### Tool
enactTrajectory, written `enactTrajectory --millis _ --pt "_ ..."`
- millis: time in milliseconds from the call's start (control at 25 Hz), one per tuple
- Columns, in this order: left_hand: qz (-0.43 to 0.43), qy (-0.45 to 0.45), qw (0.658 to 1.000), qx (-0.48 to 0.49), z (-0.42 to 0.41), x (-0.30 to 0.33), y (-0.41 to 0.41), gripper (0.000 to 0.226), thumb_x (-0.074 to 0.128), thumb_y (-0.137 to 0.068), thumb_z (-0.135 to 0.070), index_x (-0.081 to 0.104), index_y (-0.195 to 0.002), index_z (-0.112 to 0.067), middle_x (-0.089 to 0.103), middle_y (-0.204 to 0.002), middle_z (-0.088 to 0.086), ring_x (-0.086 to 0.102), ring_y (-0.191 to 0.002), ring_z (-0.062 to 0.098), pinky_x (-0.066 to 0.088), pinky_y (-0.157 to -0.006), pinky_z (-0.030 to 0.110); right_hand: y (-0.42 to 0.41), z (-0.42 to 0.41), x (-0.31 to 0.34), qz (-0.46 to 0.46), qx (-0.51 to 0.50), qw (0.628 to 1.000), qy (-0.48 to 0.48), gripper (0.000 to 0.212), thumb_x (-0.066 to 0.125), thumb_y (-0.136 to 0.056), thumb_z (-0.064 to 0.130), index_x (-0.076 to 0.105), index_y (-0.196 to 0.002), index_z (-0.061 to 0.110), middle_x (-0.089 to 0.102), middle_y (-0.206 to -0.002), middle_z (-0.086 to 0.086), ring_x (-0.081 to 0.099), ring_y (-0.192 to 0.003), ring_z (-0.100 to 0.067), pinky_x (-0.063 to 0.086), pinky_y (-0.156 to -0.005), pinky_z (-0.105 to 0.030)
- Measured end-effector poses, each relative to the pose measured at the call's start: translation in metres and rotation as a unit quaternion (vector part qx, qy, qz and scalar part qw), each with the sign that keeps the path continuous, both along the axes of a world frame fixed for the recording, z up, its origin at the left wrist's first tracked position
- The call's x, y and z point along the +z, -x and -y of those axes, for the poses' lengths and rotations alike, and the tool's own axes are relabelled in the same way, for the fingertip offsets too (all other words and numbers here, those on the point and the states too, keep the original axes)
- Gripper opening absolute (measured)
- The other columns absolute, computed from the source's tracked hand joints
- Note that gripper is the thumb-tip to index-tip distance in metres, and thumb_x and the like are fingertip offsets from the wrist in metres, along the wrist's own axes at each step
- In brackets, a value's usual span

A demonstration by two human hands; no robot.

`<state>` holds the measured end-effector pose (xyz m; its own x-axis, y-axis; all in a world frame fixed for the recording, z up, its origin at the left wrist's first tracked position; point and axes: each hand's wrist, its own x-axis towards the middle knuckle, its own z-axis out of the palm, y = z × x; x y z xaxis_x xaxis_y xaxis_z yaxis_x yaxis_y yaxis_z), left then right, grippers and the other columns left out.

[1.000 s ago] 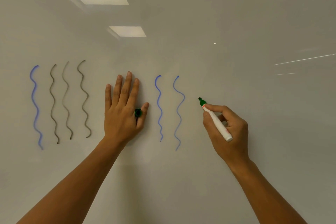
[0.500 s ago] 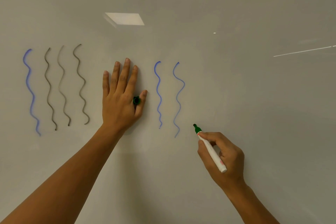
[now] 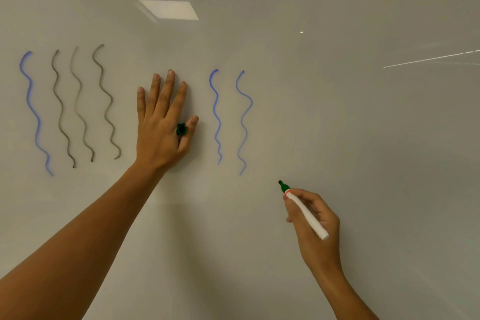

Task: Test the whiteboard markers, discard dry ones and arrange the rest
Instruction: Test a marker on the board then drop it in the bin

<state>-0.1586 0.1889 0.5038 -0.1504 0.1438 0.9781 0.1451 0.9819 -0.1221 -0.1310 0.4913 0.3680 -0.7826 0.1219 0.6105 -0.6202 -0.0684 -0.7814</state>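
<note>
My right hand (image 3: 315, 226) grips a white marker (image 3: 305, 212) with a green tip, pointed up and left at the whiteboard (image 3: 363, 138). No green line shows on the board above the tip. My left hand (image 3: 162, 122) lies flat against the board with fingers spread, and the green cap (image 3: 181, 129) is pinched between thumb and forefinger. Two blue wavy lines (image 3: 230, 119) stand just right of the left hand. At far left are one blue wavy line (image 3: 33, 112) and three grey-black wavy lines (image 3: 83, 106).
Ceiling lights (image 3: 168, 9) reflect in the glossy board near the top. A thin bright streak (image 3: 428, 58) reflects at upper right. The board's right half carries no marks.
My right hand with the marker has moved down the board from beside the blue lines' tops to below them, leaving no visible green trace. The left hand has stayed put.
</note>
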Motion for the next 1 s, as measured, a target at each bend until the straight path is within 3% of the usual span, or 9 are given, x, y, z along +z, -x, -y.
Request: enactTrajectory --millis 120,240,320,440,520,600,720,840,1000 --pt "0.044 -0.015 0.999 -0.017 -0.001 -0.016 -0.009 0.061 0.038 -0.102 -0.041 0.028 -0.154 -0.011 0.015 -0.163 0.015 0.005 -0.152 0.034 0.006 -0.120 0.060 -0.020 -0.005 -0.007 0.044 0.039 0.997 0.053 0.013 0.071 -0.090 0.010 0.075 -0.097 0.020 0.074 -0.088 -0.007 0.060 -0.069 -0.016 0.046 -0.053 -0.018" --pt "0.089 -0.040 0.994 -0.047 -0.003 -0.033 -0.026 0.058 0.037 -0.102 -0.043 0.032 -0.153 -0.016 0.015 -0.164 0.010 0.005 -0.153 0.028 0.006 -0.122 0.056 -0.042 -0.008 -0.028 0.084 0.071 0.993 0.044 0.012 0.067 -0.093 0.033 0.075 -0.099 0.025 0.075 -0.098 -0.007 0.057 -0.069 -0.021 0.036 -0.048 -0.027" --pt "0.113 -0.084 0.986 -0.093 -0.008 -0.040 -0.041 0.054 0.039 -0.102 -0.042 0.041 -0.149 -0.016 0.021 -0.163 0.006 0.010 -0.153 0.022 0.011 -0.123 0.051 -0.056 -0.013 -0.045 0.119 0.116 0.985 0.048 0.042 0.058 -0.087 0.063 0.075 -0.101 0.026 0.075 -0.102 -0.008 0.056 -0.067 -0.021 0.034 -0.048 -0.030" --pt "0.166 -0.144 0.962 -0.162 -0.023 -0.063 -0.068 0.051 0.043 -0.101 -0.042 0.050 -0.143 -0.015 0.039 -0.155 0.001 0.024 -0.149 0.015 0.023 -0.122 0.039 -0.071 -0.018 -0.069 0.179 0.165 0.966 0.088 0.076 0.058 -0.070 0.085 0.076 -0.098 0.017 0.066 -0.076 -0.014 0.042 -0.051 -0.017 0.030 -0.043 -0.027" --pt "0.240 -0.174 0.934 -0.198 -0.036 -0.089 -0.087 0.051 0.045 -0.097 -0.048 0.058 -0.137 -0.019 0.054 -0.143 -0.005 0.042 -0.138 0.007 0.033 -0.115 0.030 -0.080 -0.022 -0.080 0.208 0.159 0.960 0.098 0.076 0.065 -0.063 0.084 0.073 -0.093 0.014 0.051 -0.062 -0.012 0.032 -0.047 -0.014 0.026 -0.044 -0.026" --pt "0.338 -0.190 0.901 -0.193 -0.044 -0.121 -0.102 0.051 0.044 -0.093 -0.060 0.064 -0.128 -0.029 0.067 -0.119 -0.017 0.059 -0.111 -0.006 0.047 -0.099 0.027 -0.087 -0.025 -0.089 0.222 0.150 0.959 0.090 0.074 0.073 -0.058 0.080 0.068 -0.087 0.012 0.046 -0.059 -0.009 0.028 -0.047 -0.014 0.025 -0.044 -0.025" --pt "0.450 -0.183 0.862 -0.145 -0.049 -0.172 -0.113 0.052 0.038 -0.090 -0.073 0.063 -0.122 -0.041 0.071 -0.107 -0.020 0.065 -0.101 0.000 0.055 -0.090 0.034 -0.098 -0.028 -0.099 0.243 0.148 0.955 0.090 0.069 0.078 -0.060 0.073 0.067 -0.087 0.010 0.047 -0.060 -0.009 0.030 -0.049 -0.015 0.025 -0.045 -0.026" --pt "0.509 -0.182 0.833 -0.119 -0.060 -0.213 -0.125 0.050 0.040 -0.089 -0.075 0.068 -0.110 -0.041 0.070 -0.091 -0.027 0.064 -0.082 -0.003 0.053 -0.076 0.027 -0.109 -0.029 -0.109 0.282 0.173 0.937 0.116 0.042 0.064 -0.087 0.052 0.069 -0.087 0.010 0.049 -0.063 -0.013 0.032 -0.049 -0.016 0.020 -0.049 -0.031" --pt "0.583 -0.249 0.763 -0.128 -0.090 -0.248 -0.151 0.030 0.055 -0.090 -0.055 0.071 -0.078 -0.032 0.061 -0.056 -0.028 0.051 -0.048 0.001 0.033 -0.053 0.014 -0.127 -0.023 -0.125 0.339 0.196 0.914 0.107 0.031 0.056 -0.094 0.038 0.070 -0.083 0.013 0.048 -0.058 -0.012 0.030 -0.046 -0.014 0.019 -0.048 -0.029"
